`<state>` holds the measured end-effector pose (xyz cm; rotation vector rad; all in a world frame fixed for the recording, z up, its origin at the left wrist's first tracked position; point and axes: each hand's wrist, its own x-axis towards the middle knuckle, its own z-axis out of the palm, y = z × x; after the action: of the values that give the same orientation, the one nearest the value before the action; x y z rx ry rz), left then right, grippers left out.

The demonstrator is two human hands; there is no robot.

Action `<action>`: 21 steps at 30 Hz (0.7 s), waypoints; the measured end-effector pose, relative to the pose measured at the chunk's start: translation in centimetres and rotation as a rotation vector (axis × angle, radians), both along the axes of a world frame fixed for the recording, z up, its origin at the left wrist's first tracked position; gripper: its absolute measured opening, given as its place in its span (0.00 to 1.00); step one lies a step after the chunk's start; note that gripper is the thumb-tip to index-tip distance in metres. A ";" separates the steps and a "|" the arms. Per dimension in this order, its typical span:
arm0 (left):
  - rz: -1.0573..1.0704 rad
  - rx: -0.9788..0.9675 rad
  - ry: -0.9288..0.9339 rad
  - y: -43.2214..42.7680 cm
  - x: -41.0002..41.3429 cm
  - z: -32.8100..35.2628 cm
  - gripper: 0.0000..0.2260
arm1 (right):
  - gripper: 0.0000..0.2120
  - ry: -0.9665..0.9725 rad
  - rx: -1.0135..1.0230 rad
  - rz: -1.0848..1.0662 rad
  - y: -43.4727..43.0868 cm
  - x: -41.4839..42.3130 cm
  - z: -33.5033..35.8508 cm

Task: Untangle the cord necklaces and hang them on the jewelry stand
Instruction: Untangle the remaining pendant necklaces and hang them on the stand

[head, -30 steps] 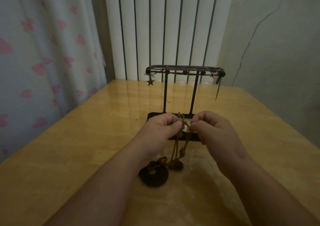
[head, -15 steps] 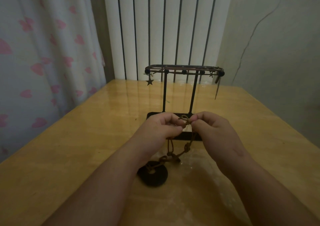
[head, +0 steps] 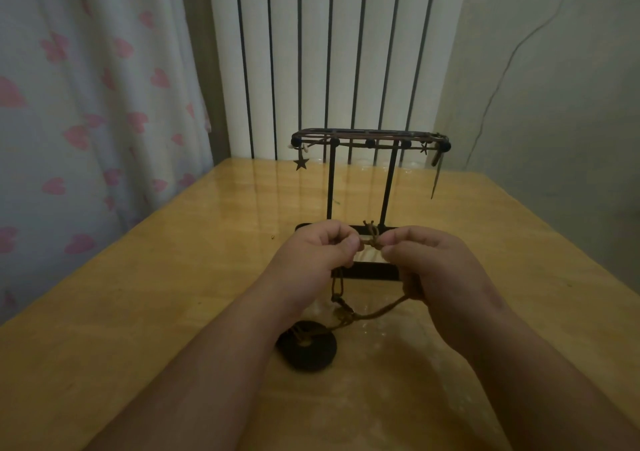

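Note:
A brown cord necklace [head: 371, 240] is knotted between my two hands, just in front of the black jewelry stand [head: 370, 145]. My left hand [head: 313, 255] pinches the cord left of the knot, and my right hand [head: 429, 260] pinches it on the right. From both hands the cord droops to small knots [head: 343, 313] and a dark round disc pendant [head: 306, 348] lying on the table. Another necklace with star charms [head: 300, 163] hangs along the stand's top bar.
The wooden table [head: 173, 294] runs to a white ribbed radiator [head: 329, 52] at the back. A curtain with pink hearts [head: 86, 104] hangs on the left, a pale wall on the right. The stand's black base [head: 367, 272] lies under my hands.
My hands have drawn slightly apart, pulling the knot taut between them. The hanging cord has spread wider, its right strand now trailing under my right hand. The disc pendant stays on the table.

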<state>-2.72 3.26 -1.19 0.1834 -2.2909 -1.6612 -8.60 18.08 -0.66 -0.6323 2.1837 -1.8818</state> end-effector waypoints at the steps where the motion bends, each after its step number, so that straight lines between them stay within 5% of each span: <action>1: 0.000 0.005 0.003 0.0 0.0 0.0 0.09 | 0.03 0.017 0.007 0.007 0.0 0.1 0.0; 21: 0.036 0.038 0.066 -0.2 -0.1 0.1 0.14 | 0.03 0.339 0.090 -0.070 -0.4 0.3 -0.4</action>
<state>-2.81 3.08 -1.05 0.1740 -2.1969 -1.6686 -8.30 17.69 -1.04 -0.9272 2.5093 -1.8056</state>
